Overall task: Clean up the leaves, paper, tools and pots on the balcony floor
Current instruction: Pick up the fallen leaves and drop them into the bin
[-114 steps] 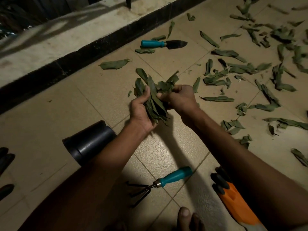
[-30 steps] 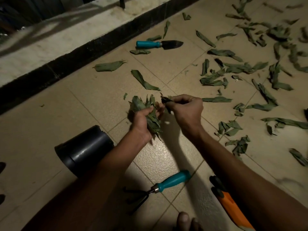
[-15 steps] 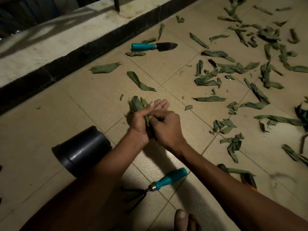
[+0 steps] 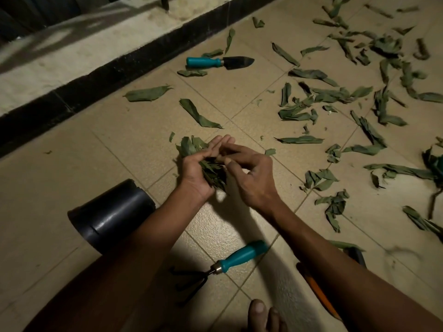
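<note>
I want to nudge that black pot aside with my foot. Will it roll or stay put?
The black pot lies on its side on the smooth tiled floor, so a nudge would likely roll it. It looks tapered, so it would probably curve. It looks like thin plastic, likely light.

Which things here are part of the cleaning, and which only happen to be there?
Part of the job:
- bundle in left hand
- right hand
- loose leaves
- trowel
- rake
- pot

Just there:
- curb
- floor
- orange object, unclear
- toes
</note>
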